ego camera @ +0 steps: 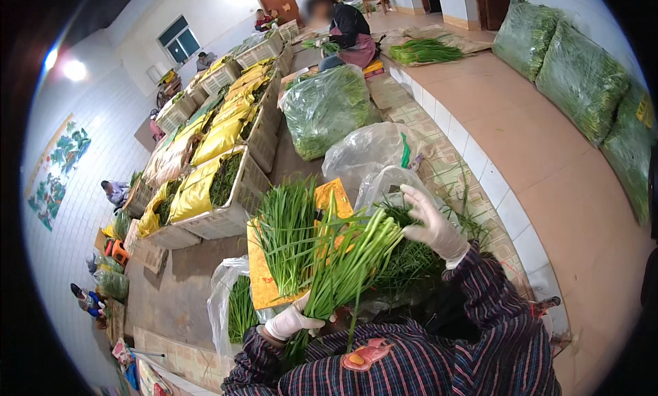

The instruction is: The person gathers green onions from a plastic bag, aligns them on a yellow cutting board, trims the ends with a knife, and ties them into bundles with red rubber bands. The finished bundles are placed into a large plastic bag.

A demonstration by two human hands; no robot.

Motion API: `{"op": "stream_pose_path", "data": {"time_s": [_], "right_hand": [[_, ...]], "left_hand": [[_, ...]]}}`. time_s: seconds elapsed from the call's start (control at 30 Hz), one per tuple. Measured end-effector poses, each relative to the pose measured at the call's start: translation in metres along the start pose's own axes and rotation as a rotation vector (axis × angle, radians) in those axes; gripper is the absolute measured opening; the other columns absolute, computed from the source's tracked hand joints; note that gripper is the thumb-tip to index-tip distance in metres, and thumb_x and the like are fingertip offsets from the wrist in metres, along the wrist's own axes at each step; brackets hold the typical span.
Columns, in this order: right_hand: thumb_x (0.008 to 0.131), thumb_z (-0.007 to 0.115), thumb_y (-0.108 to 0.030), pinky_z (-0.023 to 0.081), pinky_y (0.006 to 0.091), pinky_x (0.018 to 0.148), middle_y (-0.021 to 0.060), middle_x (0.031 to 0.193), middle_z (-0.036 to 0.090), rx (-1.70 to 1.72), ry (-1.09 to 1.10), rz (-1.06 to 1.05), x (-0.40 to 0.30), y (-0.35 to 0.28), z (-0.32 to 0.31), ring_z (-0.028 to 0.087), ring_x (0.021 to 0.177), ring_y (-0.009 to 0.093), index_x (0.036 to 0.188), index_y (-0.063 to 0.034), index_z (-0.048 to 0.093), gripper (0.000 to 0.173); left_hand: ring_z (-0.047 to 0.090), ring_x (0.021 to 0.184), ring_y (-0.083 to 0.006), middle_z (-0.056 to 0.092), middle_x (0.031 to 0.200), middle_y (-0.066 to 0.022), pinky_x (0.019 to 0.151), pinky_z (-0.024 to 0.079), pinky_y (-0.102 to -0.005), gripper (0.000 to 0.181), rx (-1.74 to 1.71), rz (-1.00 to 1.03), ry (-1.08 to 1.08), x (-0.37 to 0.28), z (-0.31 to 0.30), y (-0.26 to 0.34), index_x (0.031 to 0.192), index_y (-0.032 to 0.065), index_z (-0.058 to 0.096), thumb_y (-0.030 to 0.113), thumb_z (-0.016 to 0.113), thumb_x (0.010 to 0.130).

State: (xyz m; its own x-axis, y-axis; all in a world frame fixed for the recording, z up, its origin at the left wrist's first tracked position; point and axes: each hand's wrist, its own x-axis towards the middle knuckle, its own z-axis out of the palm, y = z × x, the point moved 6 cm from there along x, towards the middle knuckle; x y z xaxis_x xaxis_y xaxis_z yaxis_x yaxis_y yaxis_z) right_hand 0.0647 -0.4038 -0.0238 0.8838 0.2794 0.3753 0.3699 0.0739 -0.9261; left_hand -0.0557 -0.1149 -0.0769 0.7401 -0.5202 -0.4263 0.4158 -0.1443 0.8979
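Note:
My left hand [298, 321], in a white glove, grips a bunch of long green leafy stalks [354, 262], likely garlic chives, low at its leafy part. The pale cut ends point up and right. Just beyond those ends my gloved right hand [429, 224] is raised with its fingers apart, holding nothing. A second bunch of green stalks [290, 236] lies on a yellow-orange board [259, 265] in front of me. Darker loose greens [411, 257] lie in clear plastic below my right hand. More stalks [240, 308] stand in a clear bag left of the board.
White plastic crates [216, 222] with greens and yellow covers stand in rows ahead. A large clear bag of greens [329, 108] and an empty-looking plastic bag [360, 147] lie beyond the board. A tiled step edge [493, 175] curves along the right. A co-worker [352, 36] sits farther off.

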Motion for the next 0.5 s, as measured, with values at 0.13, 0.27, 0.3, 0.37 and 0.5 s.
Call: {"op": "stream_pose_path", "data": {"time_s": [0.13, 0.27, 0.3, 0.37, 0.5], "right_hand": [[0.069, 0.056, -0.074, 0.021, 0.0477, 0.109, 0.0192, 0.135, 0.040, -0.983, -0.109, -0.279, 0.004, -0.032, 0.028, 0.030, 0.130, 0.037, 0.128, 0.0039, 0.044, 0.098], [0.074, 0.051, -0.072, 0.029, 0.0475, 0.102, 0.0186, 0.125, 0.051, -1.250, -0.213, -0.036, 0.009, 0.014, 0.047, 0.041, 0.121, 0.036, 0.111, 0.0047, 0.058, 0.086], [0.075, 0.051, -0.069, 0.030, 0.0463, 0.101, 0.0176, 0.123, 0.052, -1.339, -0.257, -0.006, 0.007, 0.019, 0.050, 0.043, 0.119, 0.035, 0.110, 0.0036, 0.059, 0.081], [0.077, 0.052, -0.065, 0.031, 0.0453, 0.100, 0.0164, 0.119, 0.054, -1.165, -0.337, -0.041, 0.000, 0.020, 0.050, 0.044, 0.118, 0.033, 0.108, 0.0002, 0.061, 0.073], [0.077, 0.060, -0.052, 0.034, 0.0420, 0.096, 0.0060, 0.110, 0.060, -0.975, -0.496, -0.003, -0.006, 0.034, 0.054, 0.049, 0.113, 0.025, 0.100, -0.0121, 0.067, 0.046]], "left_hand": [[0.060, 0.089, -0.0083, 0.060, 0.112, -0.0022, 0.065, 0.050, -0.0212, 0.078, 0.110, 0.030, 0.063, 0.001, 0.013, 0.009, 0.144, 0.0091, 0.025, -0.007, 0.063, 0.078], [0.043, 0.120, -0.0116, 0.041, 0.138, -0.0046, 0.095, 0.040, -0.0261, 0.088, 0.173, 0.195, 0.072, 0.000, 0.031, 0.015, 0.147, 0.0078, 0.014, -0.013, 0.061, 0.076], [0.043, 0.120, -0.0119, 0.041, 0.138, -0.0045, 0.097, 0.038, -0.0263, 0.088, 0.155, 0.224, 0.057, 0.000, 0.034, 0.012, 0.147, 0.0074, 0.013, -0.013, 0.061, 0.076], [0.042, 0.122, -0.0126, 0.041, 0.139, -0.0045, 0.101, 0.034, -0.0267, 0.087, 0.120, 0.284, 0.023, 0.001, 0.034, -0.003, 0.147, 0.0066, 0.013, -0.013, 0.061, 0.076], [0.040, 0.124, -0.0106, 0.038, 0.142, -0.0061, 0.102, 0.033, -0.0262, 0.082, 0.232, 0.272, 0.090, -0.006, 0.033, -0.016, 0.145, 0.0069, 0.023, -0.009, 0.064, 0.075]]}}
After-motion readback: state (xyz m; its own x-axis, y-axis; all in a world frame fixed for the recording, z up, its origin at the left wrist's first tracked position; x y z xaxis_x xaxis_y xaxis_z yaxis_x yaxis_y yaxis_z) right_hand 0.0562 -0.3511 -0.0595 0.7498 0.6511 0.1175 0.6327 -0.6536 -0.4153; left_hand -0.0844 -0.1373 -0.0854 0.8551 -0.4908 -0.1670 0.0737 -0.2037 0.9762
